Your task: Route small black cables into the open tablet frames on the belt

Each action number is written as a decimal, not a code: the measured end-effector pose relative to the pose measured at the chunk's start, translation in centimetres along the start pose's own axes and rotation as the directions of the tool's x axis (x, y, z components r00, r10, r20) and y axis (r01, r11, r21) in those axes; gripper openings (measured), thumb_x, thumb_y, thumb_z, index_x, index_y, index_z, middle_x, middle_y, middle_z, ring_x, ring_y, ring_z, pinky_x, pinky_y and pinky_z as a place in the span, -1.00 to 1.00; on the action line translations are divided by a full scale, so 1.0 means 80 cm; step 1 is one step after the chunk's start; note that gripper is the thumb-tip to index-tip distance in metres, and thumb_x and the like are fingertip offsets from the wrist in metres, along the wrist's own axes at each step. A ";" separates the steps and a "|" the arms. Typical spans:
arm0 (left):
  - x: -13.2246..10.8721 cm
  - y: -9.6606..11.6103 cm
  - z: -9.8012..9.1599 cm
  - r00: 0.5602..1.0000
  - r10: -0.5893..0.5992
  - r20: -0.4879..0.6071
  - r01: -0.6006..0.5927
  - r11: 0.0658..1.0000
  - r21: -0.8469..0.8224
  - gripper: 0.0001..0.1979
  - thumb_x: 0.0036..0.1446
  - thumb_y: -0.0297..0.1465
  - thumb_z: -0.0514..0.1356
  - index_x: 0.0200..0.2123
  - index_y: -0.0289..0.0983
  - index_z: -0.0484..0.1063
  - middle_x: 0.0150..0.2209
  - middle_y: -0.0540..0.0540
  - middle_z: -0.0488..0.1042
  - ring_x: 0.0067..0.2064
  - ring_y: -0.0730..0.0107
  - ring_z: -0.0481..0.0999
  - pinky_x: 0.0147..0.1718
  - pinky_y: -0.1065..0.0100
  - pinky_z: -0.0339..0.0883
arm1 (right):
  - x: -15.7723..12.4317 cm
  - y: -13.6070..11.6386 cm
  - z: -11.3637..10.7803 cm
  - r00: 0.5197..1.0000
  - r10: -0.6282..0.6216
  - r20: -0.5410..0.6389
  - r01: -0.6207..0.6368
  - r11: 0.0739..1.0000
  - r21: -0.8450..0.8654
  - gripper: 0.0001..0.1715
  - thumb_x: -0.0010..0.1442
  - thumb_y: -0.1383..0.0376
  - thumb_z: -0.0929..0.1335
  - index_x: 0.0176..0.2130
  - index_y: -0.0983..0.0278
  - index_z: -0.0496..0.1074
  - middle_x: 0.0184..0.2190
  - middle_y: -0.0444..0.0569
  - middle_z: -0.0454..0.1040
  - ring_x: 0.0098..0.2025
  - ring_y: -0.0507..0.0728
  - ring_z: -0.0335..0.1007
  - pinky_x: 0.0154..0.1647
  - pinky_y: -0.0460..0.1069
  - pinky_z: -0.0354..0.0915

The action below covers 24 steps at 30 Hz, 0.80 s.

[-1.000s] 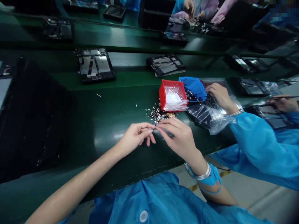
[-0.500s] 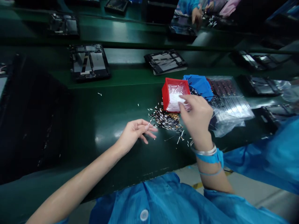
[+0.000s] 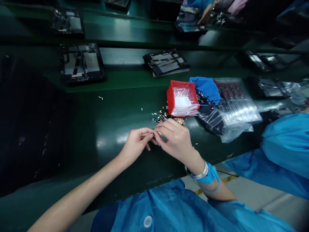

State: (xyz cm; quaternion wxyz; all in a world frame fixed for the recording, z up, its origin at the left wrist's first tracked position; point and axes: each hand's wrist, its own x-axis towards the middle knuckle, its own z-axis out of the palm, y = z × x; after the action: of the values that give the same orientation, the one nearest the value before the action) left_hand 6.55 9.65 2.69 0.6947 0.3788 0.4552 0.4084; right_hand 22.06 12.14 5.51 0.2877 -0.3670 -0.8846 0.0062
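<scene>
A red plastic bin [image 3: 170, 96] lined with a clear plastic bag [image 3: 183, 108] holds white bits, just beside a blue bin [image 3: 205, 86] with dark pins spilling at its edge, both on the green bench [image 3: 96, 158]. The left hand [image 3: 136, 145] and right hand [image 3: 177, 143] meet low over the bench, just before a loose pile of pins [image 3: 166, 118], their fingers [image 3: 150, 132] closed in a pinch on a tiny pale pin [image 3: 159, 133]

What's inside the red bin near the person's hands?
A clear plastic bag lines the red bin, with a white heap inside; the bin's floor is covered and cannot be seen.
</scene>
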 end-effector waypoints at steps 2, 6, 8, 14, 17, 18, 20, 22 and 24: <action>0.002 -0.001 -0.003 1.000 -0.028 0.013 0.029 0.999 -0.025 -0.74 -0.01 -0.29 0.28 -0.33 -0.39 0.43 -0.42 -0.18 0.54 -0.43 0.33 0.55 -0.64 0.54 0.32 | 0.005 0.022 -0.007 0.996 0.055 -0.068 -0.059 0.997 -0.055 -0.77 0.17 0.44 0.31 -0.49 0.33 0.46 -0.50 -0.05 0.51 -0.41 0.07 0.37 -0.41 -0.04 0.29; 0.006 -0.001 -0.008 0.999 -0.029 0.021 0.032 0.988 -0.151 -0.57 -0.02 -0.28 0.33 -0.15 -0.36 0.28 -0.35 -0.24 0.57 -0.43 0.25 0.58 -0.67 0.52 0.31 | 0.010 0.076 -0.029 0.925 0.228 -0.303 -0.315 0.907 -0.280 -0.79 0.17 0.46 0.29 -0.26 0.35 0.53 -0.40 0.04 0.54 -0.34 0.15 0.40 -0.36 0.04 0.29; 0.007 0.000 -0.009 0.999 -0.018 0.037 0.025 0.984 -0.179 -0.51 0.00 -0.29 0.34 -0.09 -0.35 0.22 -0.36 -0.23 0.58 -0.42 0.25 0.58 -0.67 0.52 0.31 | 0.008 0.082 -0.035 0.940 0.202 -0.277 -0.284 0.911 -0.298 -0.63 0.15 0.48 0.30 -0.04 0.34 0.48 -0.21 0.08 0.55 -0.21 0.20 0.40 -0.28 0.07 0.33; 0.003 0.002 0.001 0.990 -0.052 0.135 0.078 0.978 -0.193 -0.40 0.07 -0.31 0.30 0.08 -0.36 0.11 -0.36 -0.24 0.57 -0.43 0.27 0.57 -0.65 0.53 0.30 | -0.007 0.036 -0.010 0.992 -0.127 -0.020 0.128 0.992 0.024 -0.80 0.21 0.48 0.30 -0.24 0.34 0.52 -0.33 0.00 0.53 -0.30 0.09 0.34 -0.36 -0.03 0.33; 0.003 0.003 0.006 0.976 -0.090 0.200 0.127 0.975 -0.181 -0.38 0.09 -0.30 0.28 0.14 -0.35 0.08 -0.34 -0.24 0.57 -0.42 0.23 0.57 -0.65 0.51 0.30 | -0.009 0.036 -0.001 0.987 -0.145 -0.072 0.151 0.983 0.101 -0.79 0.22 0.48 0.30 -0.40 0.35 0.49 -0.43 -0.01 0.51 -0.37 0.07 0.30 -0.40 -0.04 0.31; 0.007 0.006 0.006 0.973 -0.091 0.211 0.126 0.979 -0.160 -0.39 0.11 -0.28 0.26 0.14 -0.35 0.09 -0.32 -0.26 0.56 -0.40 0.22 0.57 -0.64 0.50 0.32 | -0.010 0.041 -0.002 0.986 -0.129 -0.101 0.142 0.981 0.129 -0.80 0.21 0.49 0.30 -0.40 0.37 0.48 -0.44 0.00 0.51 -0.37 0.08 0.30 -0.40 -0.04 0.32; 0.026 0.018 0.003 0.987 -0.036 0.159 0.048 0.996 -0.077 -0.43 0.11 -0.25 0.25 0.11 -0.35 0.16 -0.23 -0.29 0.55 -0.33 0.22 0.57 -0.60 0.47 0.36 | -0.012 0.050 -0.007 0.982 -0.067 -0.176 0.098 0.980 0.171 -0.86 0.17 0.53 0.33 -0.36 0.41 0.48 -0.42 0.04 0.52 -0.35 0.08 0.33 -0.37 -0.02 0.36; 0.066 0.036 -0.005 0.993 0.113 -0.013 -0.113 0.992 0.055 -0.52 0.07 -0.29 0.27 0.02 -0.35 0.26 -0.15 -0.29 0.52 -0.25 0.25 0.56 -0.52 0.47 0.39 | -0.014 0.057 -0.014 0.968 0.028 -0.250 0.025 0.978 0.208 -0.88 0.14 0.56 0.35 -0.33 0.41 0.47 -0.41 0.05 0.53 -0.34 0.07 0.37 -0.36 0.00 0.38; 0.124 0.060 -0.014 0.933 0.258 -0.250 -0.213 0.957 0.195 -0.61 0.00 -0.41 0.28 -0.08 -0.34 0.32 -0.08 -0.24 0.48 -0.17 0.29 0.52 -0.46 0.49 0.40 | -0.018 0.061 -0.019 0.949 0.114 -0.293 -0.039 0.967 0.251 -0.84 0.12 0.58 0.36 -0.30 0.39 0.46 -0.40 0.03 0.53 -0.35 0.06 0.38 -0.35 0.00 0.39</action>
State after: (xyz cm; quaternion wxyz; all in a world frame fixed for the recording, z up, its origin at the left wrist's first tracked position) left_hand 6.90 20.66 3.45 0.5375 0.4268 0.5297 0.4983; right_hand 26.81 14.47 5.00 0.4627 -0.3600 -0.8073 0.0684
